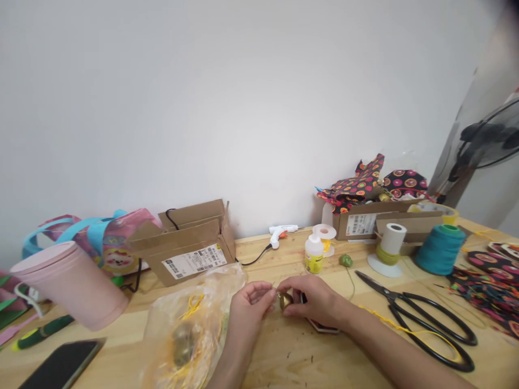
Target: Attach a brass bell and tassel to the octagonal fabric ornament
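Near the table's front middle, my right hand [314, 297] holds a small round brass-coloured bell [285, 300] between thumb and fingers. Close beside it on the left, my left hand [252, 305] is pinched shut, its fingertips almost touching the bell. A thin strand seems to poke up by those fingertips, too fine to name. Under my right hand lies a dark flat piece with a pale edge [323, 327], mostly covered. Left of my left hand rests a clear plastic bag [206, 294] with yellow cord [194, 306] and a larger brass-coloured round thing [184, 343] inside.
Black-handled scissors [391, 295] lie open at right, yellow cord across them. Behind stand a glue bottle [313, 254], a white roll [393, 237], a teal thread cone [440, 249] and cardboard boxes [190, 243]. A glue gun [280, 234], pink tumbler [71, 283] and phone [62, 364] lie farther out.
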{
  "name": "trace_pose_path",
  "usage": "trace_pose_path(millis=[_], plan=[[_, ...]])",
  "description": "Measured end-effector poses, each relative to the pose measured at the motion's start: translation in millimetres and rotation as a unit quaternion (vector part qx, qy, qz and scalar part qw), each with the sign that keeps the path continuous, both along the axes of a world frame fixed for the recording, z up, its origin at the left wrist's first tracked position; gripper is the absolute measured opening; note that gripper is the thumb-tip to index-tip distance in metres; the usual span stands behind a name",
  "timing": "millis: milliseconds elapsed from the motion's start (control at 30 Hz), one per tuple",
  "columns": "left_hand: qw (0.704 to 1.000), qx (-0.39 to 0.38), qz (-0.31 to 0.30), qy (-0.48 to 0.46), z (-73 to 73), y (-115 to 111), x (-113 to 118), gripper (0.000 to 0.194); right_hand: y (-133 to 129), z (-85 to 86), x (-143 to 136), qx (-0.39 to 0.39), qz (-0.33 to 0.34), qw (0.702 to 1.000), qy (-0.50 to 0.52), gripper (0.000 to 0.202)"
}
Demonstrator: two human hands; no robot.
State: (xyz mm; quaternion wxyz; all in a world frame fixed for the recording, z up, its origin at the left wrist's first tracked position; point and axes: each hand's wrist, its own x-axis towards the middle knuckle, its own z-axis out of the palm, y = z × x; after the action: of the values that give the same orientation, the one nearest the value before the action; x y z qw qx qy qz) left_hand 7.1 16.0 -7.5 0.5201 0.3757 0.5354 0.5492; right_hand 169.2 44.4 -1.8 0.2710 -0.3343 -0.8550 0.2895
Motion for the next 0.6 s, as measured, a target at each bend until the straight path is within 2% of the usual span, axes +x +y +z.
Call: trace_pose_path(millis=[167, 333, 467, 600], plan=[[1.0, 0.001, -0.012, -0.002, -2.7, 0.2, -0.1, 0.027, -2.5, 1.8, -1.5, 0.012, -0.018, 1.0, 0.002, 0.03], [1.0, 0.017, -0.022, 0.015, -2.3, -0.5, 1.2, 0.026, -2.9, 7.9, 2.5, 0.003, -0.043, 0.999, -0.007, 0.048], [0.999, 0.012, -0.013, 0.029, -0.3, -1.8, 1.1, 0.024, 0.9, 10.4, 7.8, 0.001, -0.089, 0.996, 0.027, 0.026], [0.998, 0.009, -0.015, 0.052, -0.2, -2.8, -1.1, 0.022, 1.7, 11.4, 9.0, 0.021, -0.08, 0.997, -0.003, 0.024]])
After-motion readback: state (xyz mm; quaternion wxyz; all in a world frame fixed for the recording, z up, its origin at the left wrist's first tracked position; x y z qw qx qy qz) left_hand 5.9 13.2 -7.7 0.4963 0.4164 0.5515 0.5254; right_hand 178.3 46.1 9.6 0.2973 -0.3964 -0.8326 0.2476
